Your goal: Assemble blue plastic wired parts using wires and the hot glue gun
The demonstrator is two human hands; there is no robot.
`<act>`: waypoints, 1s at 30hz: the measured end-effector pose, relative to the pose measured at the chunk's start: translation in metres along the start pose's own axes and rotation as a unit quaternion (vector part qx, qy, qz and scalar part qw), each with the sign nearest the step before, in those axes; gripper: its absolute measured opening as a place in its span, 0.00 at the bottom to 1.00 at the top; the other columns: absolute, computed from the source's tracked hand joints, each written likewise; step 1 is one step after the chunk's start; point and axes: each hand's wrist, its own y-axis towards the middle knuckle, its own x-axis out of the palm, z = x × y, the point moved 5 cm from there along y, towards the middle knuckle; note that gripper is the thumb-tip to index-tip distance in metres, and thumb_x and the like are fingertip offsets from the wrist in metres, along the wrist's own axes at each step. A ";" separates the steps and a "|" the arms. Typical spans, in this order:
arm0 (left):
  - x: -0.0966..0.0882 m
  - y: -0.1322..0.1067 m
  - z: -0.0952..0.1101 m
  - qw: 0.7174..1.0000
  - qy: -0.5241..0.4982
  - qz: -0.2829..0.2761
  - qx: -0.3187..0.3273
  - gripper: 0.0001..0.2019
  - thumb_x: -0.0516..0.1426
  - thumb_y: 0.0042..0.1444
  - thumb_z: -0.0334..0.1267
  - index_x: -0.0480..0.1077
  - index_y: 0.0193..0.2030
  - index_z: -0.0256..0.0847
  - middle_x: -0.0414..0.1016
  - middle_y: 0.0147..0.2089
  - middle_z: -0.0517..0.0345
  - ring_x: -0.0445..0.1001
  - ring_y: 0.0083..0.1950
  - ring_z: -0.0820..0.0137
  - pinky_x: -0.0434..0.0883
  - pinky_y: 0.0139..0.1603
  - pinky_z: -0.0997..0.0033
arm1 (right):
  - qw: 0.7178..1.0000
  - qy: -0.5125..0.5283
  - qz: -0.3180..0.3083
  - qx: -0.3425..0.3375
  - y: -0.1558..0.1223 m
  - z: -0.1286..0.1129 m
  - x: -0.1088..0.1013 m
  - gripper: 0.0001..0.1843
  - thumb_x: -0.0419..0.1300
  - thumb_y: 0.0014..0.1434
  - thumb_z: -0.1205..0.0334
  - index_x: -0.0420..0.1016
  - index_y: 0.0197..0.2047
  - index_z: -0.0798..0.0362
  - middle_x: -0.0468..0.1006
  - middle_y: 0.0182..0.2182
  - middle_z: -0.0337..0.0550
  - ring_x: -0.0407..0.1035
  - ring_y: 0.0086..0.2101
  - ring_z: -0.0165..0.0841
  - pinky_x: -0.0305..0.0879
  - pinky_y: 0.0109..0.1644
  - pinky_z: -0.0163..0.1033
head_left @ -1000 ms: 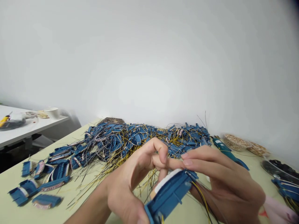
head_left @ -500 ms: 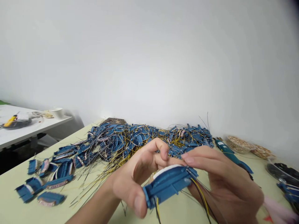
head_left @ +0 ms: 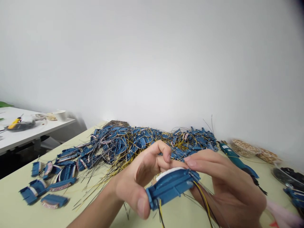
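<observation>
Presently, head view: the blue plastic piece (head_left: 171,186) has swung from steeply tilted to nearly level within the last second. This looks like a regrip, not a release. The left hand (head_left: 133,180) pinches its near end. The right hand (head_left: 228,186) fingers press together on the far end, where yellow and black wires (head_left: 205,204) exit. The piece is held above the tabletop (head_left: 14,212), before the heap of like parts (head_left: 142,142) — a white strip runs along its top.
</observation>
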 end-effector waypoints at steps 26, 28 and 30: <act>0.008 -0.002 0.005 0.997 0.020 0.074 -0.011 0.34 0.74 0.37 0.50 0.58 0.44 0.46 0.79 0.47 0.53 0.72 0.60 0.53 0.67 0.53 0.60 | 1.000 0.016 -0.003 0.016 0.005 -0.005 -0.001 0.26 0.64 0.51 0.83 0.76 0.52 0.56 0.78 0.43 0.42 0.73 0.42 0.32 0.72 0.43 0.38; 0.009 -0.002 0.004 0.997 0.026 0.074 -0.014 0.35 0.74 0.36 0.50 0.58 0.43 0.46 0.79 0.47 0.52 0.73 0.59 0.52 0.67 0.55 0.57 | 1.000 0.014 -0.003 0.013 0.006 -0.005 -0.002 0.26 0.64 0.51 0.83 0.76 0.52 0.56 0.78 0.43 0.41 0.73 0.41 0.31 0.72 0.43 0.37; 0.009 -0.002 0.002 0.996 0.035 0.076 -0.014 0.35 0.74 0.35 0.51 0.58 0.43 0.47 0.79 0.46 0.52 0.73 0.59 0.52 0.67 0.55 0.56 | 1.000 0.011 -0.004 0.009 0.006 -0.005 -0.002 0.26 0.64 0.51 0.83 0.76 0.52 0.56 0.78 0.42 0.41 0.73 0.41 0.31 0.72 0.42 0.36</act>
